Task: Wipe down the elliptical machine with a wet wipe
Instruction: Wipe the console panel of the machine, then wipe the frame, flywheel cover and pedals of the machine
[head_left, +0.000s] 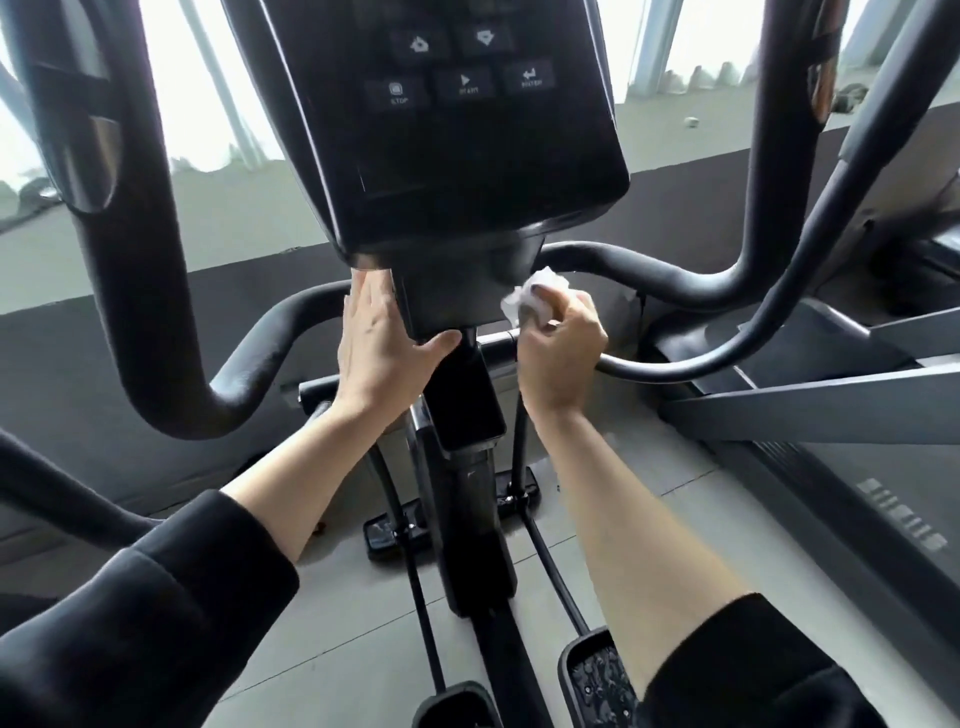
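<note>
My left hand (382, 347) lies flat, fingers spread, bracing the black plastic console neck (447, 296); my right hand (558, 353) pinches the crumpled white wet wipe (530, 299) at the neck's right edge. I'd press firmly and stroke downward.

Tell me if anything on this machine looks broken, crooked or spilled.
Nothing stands out. The console looks whole, the left hand rests flat under it, and the right hand presses a crumpled wipe against its base.
</note>
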